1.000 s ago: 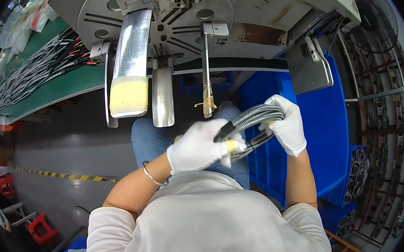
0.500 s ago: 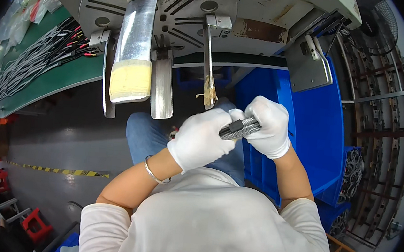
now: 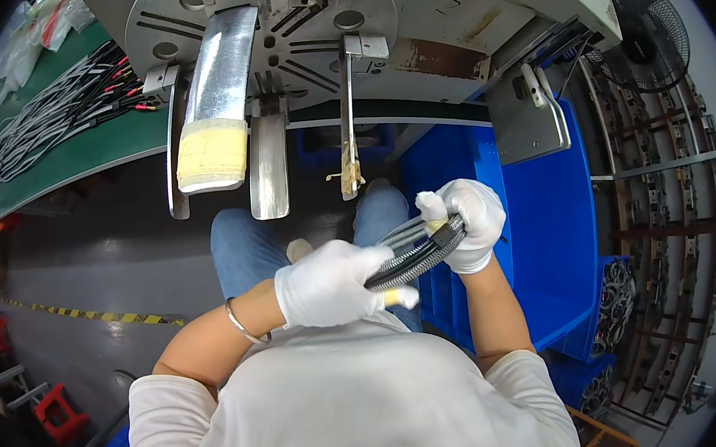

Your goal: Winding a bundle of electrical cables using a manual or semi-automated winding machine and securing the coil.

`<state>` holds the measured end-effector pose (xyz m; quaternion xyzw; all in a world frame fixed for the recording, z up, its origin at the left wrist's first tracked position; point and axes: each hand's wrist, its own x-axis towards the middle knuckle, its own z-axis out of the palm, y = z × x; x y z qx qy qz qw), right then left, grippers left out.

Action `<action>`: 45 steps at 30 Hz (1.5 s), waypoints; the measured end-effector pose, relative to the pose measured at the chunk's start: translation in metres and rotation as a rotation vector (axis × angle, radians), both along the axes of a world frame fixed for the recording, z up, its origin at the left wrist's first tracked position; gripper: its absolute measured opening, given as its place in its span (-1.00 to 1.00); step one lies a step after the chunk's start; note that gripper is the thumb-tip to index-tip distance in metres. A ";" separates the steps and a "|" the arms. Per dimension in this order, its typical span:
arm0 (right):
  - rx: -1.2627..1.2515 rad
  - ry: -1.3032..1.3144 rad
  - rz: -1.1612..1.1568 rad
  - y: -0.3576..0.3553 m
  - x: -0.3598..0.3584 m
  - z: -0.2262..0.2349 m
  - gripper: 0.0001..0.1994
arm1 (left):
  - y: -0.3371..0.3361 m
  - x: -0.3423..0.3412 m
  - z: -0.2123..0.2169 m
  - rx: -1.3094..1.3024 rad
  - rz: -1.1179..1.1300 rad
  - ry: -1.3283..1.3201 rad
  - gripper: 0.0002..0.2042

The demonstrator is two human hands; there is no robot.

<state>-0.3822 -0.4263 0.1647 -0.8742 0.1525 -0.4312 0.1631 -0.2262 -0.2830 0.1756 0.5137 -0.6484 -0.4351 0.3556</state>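
Centre frame: cable bundle (image 3: pixel 416 251) spans both gloved hands. Left hand (image 3: pixel 326 285) closed round its lower end; right hand (image 3: pixel 465 225) closed round upper end.

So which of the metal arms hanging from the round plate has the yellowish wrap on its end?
The widest arm, leftmost of the flat ones; the plain arm beside it is bare metal.

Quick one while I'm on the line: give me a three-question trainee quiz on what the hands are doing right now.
1. True or false: both gloved hands grip the cable bundle.
2. Which hand holds the upper end? A) left hand B) right hand
3. What colour is the bin beside the right arm?

Key: 1 true; 2 B; 3 blue.
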 end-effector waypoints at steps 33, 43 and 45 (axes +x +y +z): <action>0.622 0.355 -0.037 0.002 0.006 0.011 -0.80 | -0.002 0.012 -0.027 0.466 0.292 0.518 -0.73; 0.587 0.335 -0.030 0.012 0.012 0.018 -0.78 | -0.007 0.018 -0.011 0.599 0.058 0.696 -0.72; 0.441 0.354 -0.113 0.016 0.013 0.016 -0.78 | -0.014 0.012 -0.007 0.372 0.261 0.576 -0.67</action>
